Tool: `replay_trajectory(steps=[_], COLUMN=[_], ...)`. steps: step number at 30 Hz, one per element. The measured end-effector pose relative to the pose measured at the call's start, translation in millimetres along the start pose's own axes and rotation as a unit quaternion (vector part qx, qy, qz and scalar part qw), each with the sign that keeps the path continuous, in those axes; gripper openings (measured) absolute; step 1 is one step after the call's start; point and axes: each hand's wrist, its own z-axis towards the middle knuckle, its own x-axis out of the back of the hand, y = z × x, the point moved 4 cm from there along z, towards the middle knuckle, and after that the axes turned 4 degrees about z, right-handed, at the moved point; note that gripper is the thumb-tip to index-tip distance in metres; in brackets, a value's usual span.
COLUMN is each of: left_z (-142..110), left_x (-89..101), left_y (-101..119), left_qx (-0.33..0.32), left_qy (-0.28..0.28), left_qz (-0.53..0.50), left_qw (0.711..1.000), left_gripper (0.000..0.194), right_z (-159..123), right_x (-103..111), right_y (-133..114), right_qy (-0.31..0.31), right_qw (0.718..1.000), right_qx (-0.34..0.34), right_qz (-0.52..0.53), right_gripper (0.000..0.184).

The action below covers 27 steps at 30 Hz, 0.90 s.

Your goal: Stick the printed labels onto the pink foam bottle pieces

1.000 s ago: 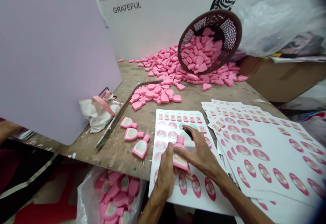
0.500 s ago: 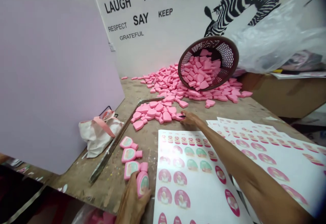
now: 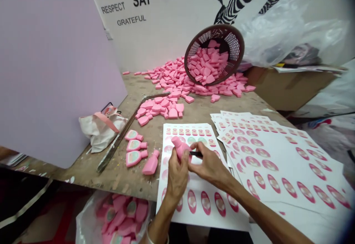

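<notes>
- Pink foam bottle shape [image 3: 180, 148], unlabelled on its visible side, sits tilted in the left hand [image 3: 177, 173], above the sticker sheet near the counter's front edge.
- Left hand wraps closely around the shape, with a bangle [image 3: 150, 239] on its wrist.
- Right hand [image 3: 209, 166] pinches a black pen-like tool [image 3: 196, 154], its end against the shape's side.
- Sticker sheet [image 3: 177, 127] lies under both hands, printed with rows of pink ovals and small labels.
- Stack of sticker sheets [image 3: 277, 162] fans out just beside it, toward the counter's right side.
- Three labelled foam bottles [image 3: 134, 148] and one bare-looking foam bottle [image 3: 151, 162] lie left of the sheet.
- Plastic bag [image 3: 83, 225] of labelled foam bottles sits below the counter's front edge.
- Metal strip [image 3: 122, 135] lies angled on the wooden counter [image 3: 116, 173], near a canvas tote bag [image 3: 101, 129].
- Small heap of foam pieces [image 3: 159, 107] sits beyond the strip's far end.
- Large spill of foam pieces [image 3: 172, 77] spreads along the counter's back edge, around the mouth of a tipped brown basket [image 3: 213, 53].
</notes>
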Motion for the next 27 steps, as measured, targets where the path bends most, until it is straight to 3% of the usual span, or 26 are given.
replay_trajectory(steps=[3, 5, 8, 12, 16, 27], left_z=[-5.8, -5.3, 2.9, 16.0, 20.7, 19.0], left_x=[-12.4, -15.7, -17.0, -21.1, -27.0, -26.4], left_y=[-16.6, -23.7, -27.2, -29.8, -37.7, -36.3], left_qx=[0.082, 0.110, 0.092, 0.038, 0.042, 0.017], left_qy=[0.018, -0.012, -0.036, -0.034, -0.060, -0.057], left_qz=[-0.066, -0.073, -0.026, -0.006, -0.025, -0.001], left_qw=[0.994, 0.991, 0.995, 0.999, 0.997, 0.998], left_gripper=[0.047, 0.049, 0.043, 0.036, 0.037, 0.036], right_z=[-19.6, -16.7, -3.7, 7.8, 9.0, 9.5], right_x=[8.7, 21.1, 26.4, 14.5, 7.7, 9.8], right_y=[19.9, 42.0, 61.2, 65.9, 66.0, 65.9], right_qy=[0.001, 0.057, 0.108, 0.129, 0.138, 0.118], right_qw=[1.000, 0.997, 0.975, 0.959, 0.952, 0.960], right_qx=[-0.014, -0.026, 0.026, 0.071, 0.083, 0.091], right_qz=[0.028, -0.049, -0.193, -0.243, -0.261, -0.237], right_gripper=[0.030, 0.026, 0.017, 0.013, 0.015, 0.011])
